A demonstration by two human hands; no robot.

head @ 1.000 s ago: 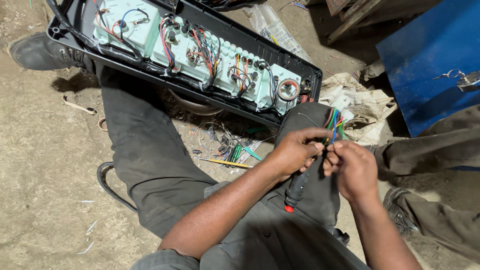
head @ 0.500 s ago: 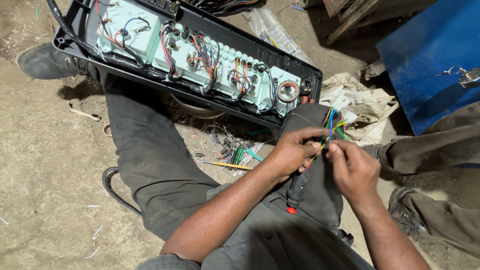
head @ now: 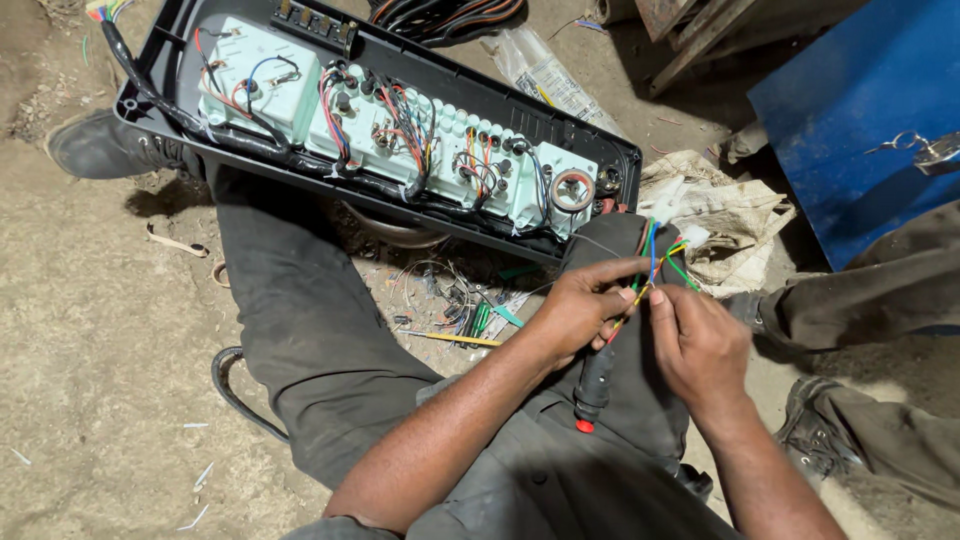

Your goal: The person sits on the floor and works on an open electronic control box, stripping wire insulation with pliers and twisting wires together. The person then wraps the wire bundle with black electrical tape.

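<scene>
Sitting on a dirt floor, a person works a bundle of coloured wires [head: 652, 262] between both hands, seen from the head camera. The left hand [head: 580, 312] has its fingers curled and pressed together around the wires and the black-handled tool [head: 594, 385] with a red tip, which hangs down over the lap. The right hand [head: 700, 345] pinches single strands between thumb and forefinger, just beside the left.

Compared with a second ago, the hands have barely shifted; the wire ends now fan out a little more above the knuckles, which suggests the strands are being sorted one from another rather than joined yet. The view itself has tilted, bringing more of the black instrument panel [head: 380, 130] into frame.

That panel lies face down across the person's legs, its long edge close above the hands, with a loose tangle of wire offcuts [head: 455, 305] on the ground between. A crumpled cloth [head: 715, 215] and a blue metal sheet [head: 860, 120] bound the right side, where another person's legs [head: 860, 300] sit near. Open floor [head: 90, 360] lies to the left.
</scene>
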